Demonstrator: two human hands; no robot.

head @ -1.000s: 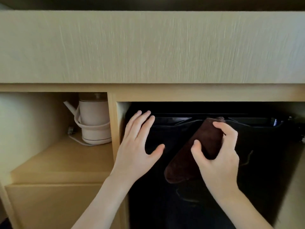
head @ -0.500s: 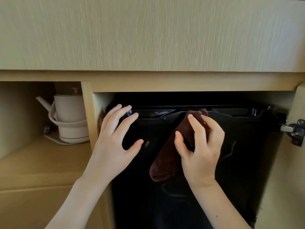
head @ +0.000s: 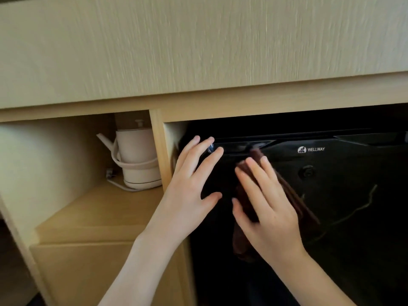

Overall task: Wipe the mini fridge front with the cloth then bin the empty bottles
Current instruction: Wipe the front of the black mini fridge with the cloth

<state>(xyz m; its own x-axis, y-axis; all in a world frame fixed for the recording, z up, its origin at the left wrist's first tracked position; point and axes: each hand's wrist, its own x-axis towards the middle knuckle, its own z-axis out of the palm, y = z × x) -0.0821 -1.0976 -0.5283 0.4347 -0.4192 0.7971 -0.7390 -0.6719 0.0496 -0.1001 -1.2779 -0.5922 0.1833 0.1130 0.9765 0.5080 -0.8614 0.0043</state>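
Note:
The black mini fridge [head: 344, 195] sits inside a wooden cabinet recess, its glossy door facing me with a white WELLWAY logo near the top. My right hand [head: 268, 208] presses a dark brown cloth [head: 293, 197] flat against the upper left part of the door; the cloth hangs out below and to the right of the palm. My left hand [head: 189, 191] rests open on the door's left edge, fingers spread, just left of the right hand. No bottles or bin are in view.
A pale kettle [head: 136, 155] with its cord stands on a wooden shelf [head: 92, 217] in the open compartment to the left. A wooden divider [head: 160, 149] separates it from the fridge. A wide wooden panel [head: 198, 45] runs overhead.
My right hand has slid the cloth left and flattened it against the door, closer to my left hand. The view has shifted, so the logo shows and the hinge on the right is gone.

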